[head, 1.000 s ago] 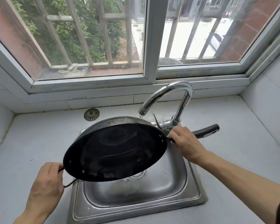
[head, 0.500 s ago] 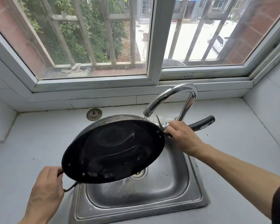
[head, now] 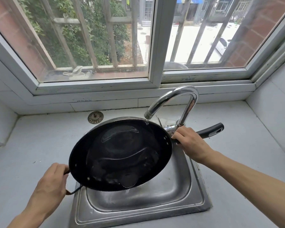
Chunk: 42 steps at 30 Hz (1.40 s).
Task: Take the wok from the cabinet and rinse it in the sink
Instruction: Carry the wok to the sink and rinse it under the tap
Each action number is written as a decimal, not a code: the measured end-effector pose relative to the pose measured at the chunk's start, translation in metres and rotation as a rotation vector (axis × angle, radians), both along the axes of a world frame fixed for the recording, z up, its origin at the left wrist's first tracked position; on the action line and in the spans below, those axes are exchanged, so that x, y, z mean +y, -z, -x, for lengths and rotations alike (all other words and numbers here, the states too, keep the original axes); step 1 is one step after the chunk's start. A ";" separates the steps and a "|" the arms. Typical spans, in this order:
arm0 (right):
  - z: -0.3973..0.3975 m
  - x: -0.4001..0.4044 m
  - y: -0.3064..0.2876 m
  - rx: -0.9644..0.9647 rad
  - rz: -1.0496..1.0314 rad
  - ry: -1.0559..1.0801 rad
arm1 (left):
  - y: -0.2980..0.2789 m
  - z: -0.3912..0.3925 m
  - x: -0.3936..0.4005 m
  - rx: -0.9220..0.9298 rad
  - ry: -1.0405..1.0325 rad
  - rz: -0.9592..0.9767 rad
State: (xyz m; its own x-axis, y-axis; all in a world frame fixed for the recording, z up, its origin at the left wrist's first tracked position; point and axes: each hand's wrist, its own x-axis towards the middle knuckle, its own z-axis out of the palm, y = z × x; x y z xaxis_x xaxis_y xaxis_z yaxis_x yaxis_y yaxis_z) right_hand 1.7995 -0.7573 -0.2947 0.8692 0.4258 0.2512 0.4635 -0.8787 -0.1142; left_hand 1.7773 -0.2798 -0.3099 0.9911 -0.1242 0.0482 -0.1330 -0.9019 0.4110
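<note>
Over the sink (head: 179,195), L hand (head: 49,183) is closed on the wire loop handle and R hand (head: 190,143) wrapped round the long black handle (head: 211,130), w/ both forearms reaching forward. Wok (head: 120,155), held tilted below the faucet (head: 171,99), has water pooling inside. Judged: retrieval done, rinse underway; swirl and tip-out remain.
</note>
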 end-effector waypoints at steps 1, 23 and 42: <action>0.001 -0.001 -0.001 0.002 0.001 -0.002 | -0.002 -0.003 0.000 0.007 0.007 0.002; 0.054 -0.027 -0.014 0.085 -0.002 0.034 | -0.020 -0.058 -0.012 -0.014 0.210 -0.116; 0.061 -0.033 0.018 0.283 -0.048 0.112 | 0.017 -0.088 -0.021 0.028 0.333 -0.274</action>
